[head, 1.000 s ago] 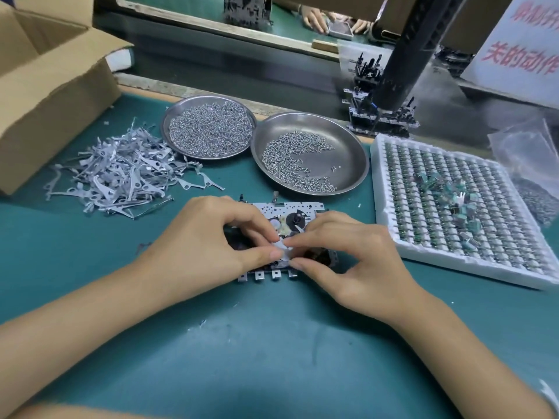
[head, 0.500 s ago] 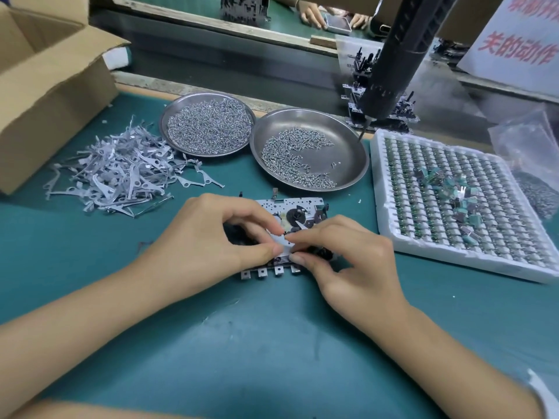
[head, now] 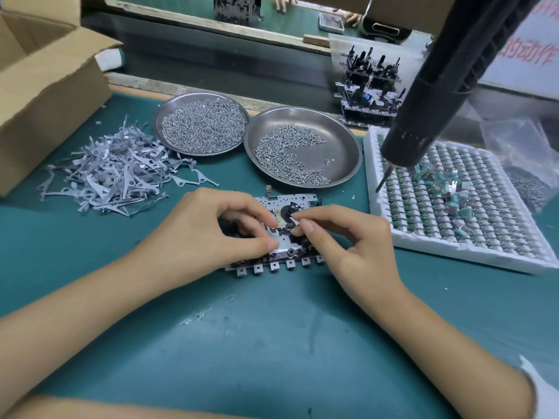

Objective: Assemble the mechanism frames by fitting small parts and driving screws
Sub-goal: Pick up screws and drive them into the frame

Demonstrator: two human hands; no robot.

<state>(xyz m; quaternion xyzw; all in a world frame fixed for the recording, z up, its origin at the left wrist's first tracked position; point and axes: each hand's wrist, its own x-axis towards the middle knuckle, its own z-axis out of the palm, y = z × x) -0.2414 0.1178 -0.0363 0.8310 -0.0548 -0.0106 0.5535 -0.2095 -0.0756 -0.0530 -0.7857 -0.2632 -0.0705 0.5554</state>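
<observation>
A metal mechanism frame (head: 287, 258) with a row of square tabs along its near edge lies flat on the green mat. My left hand (head: 208, 231) rests over its left part, fingers curled, thumb tip pressing on the plate. My right hand (head: 351, 240) pinches a small thin metal lever (head: 292, 219) between thumb and forefinger, over the black round part in the middle of the frame. Both hands hide much of the frame.
A heap of grey metal levers (head: 115, 173) lies at the left. Two steel dishes of screws (head: 201, 125) (head: 302, 146) stand behind the frame. A white foam tray (head: 453, 252) of small parts sits at the right, a hanging black screwdriver (head: 429, 95) above it. A cardboard box (head: 45, 86) stands far left.
My right hand has shifted a little up and right with the lever, now over the frame's centre. The left thumb stays pressed on the plate.
</observation>
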